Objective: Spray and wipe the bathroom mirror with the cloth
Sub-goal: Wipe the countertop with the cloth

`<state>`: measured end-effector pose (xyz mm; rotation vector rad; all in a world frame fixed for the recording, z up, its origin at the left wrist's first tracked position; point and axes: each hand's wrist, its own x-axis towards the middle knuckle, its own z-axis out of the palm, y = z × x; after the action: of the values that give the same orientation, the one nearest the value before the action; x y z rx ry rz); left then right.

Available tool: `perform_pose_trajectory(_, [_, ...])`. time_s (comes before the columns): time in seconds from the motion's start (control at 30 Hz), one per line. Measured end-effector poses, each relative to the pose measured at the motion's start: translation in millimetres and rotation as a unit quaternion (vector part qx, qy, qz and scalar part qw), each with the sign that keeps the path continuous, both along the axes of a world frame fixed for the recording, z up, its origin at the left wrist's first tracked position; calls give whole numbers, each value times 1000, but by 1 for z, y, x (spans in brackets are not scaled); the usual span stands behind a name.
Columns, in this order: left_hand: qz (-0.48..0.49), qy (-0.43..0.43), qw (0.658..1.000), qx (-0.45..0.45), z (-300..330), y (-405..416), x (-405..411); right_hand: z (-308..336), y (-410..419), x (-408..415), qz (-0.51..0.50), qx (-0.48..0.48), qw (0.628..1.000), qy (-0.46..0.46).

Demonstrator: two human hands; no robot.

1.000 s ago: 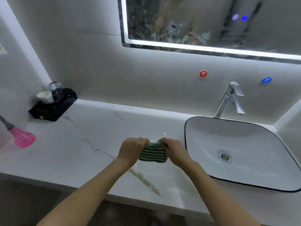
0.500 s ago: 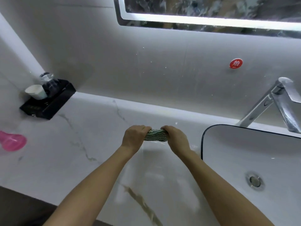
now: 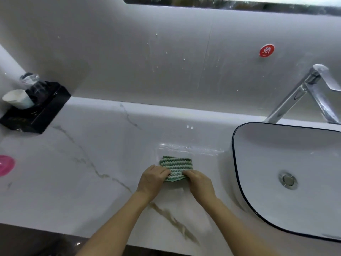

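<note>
The green-and-white striped cloth (image 3: 176, 168) lies folded on the marble table (image 3: 92, 163), just left of the white basin (image 3: 276, 182), with its long axis running left to right across the person's front. Both hands are on its near edge: the left hand (image 3: 152, 179) pinches the near left corner with curled fingers, and the right hand (image 3: 200, 183) pinches the near right corner the same way, so the cloth reaches away from the hands toward the wall. Neither hand is nearer than the other; they sit side by side, close together, with the cloth spanning the small gap between them. The mirror (image 3: 230, 2) is the thing to be wiped, and only its lower lit edge shows along the top of the view, well apart from the cloth and straight up the wall behind it, a little to the right of the hands. So the coming move, as I judge it, turns on lifting the cloth up and forward from the table to the glass rather than sideways. Drops and streaks show on the wall below the mirror, and a wet sheen lies on the table just behind the cloth. No spray bottle is plain to see; a pink object (image 3: 6, 165) sits at the far left edge, too cut off to name.
</note>
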<state>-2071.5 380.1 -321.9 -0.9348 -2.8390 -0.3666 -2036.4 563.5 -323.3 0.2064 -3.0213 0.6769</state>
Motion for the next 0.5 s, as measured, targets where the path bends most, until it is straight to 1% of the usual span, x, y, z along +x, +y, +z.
perform_pose_trajectory(0.13, [-45, -53, 996, -56, -17, -13, 12, -15, -8, 21, -12, -1, 999, -44])
perform_pose_trajectory(0.2, [-74, -64, 992, -80, -21, -21, 14, -18, -11, 28, 0, 7, 998, -59])
perform_pose_trajectory(0.27, [-81, -66, 991, -88, -19, -29, 16, -14, -15, 28, 11, 23, 997, -76])
perform_pose_trajectory(0.37, [-47, -32, 996, -74, -8, -41, 14, -4, -19, 23, -5, 25, 995, -91])
perform_pose_trajectory(0.5, [33, 8, 997, -73, 3, -56, 7, 4, -30, 12, -21, 15, 996, -86])
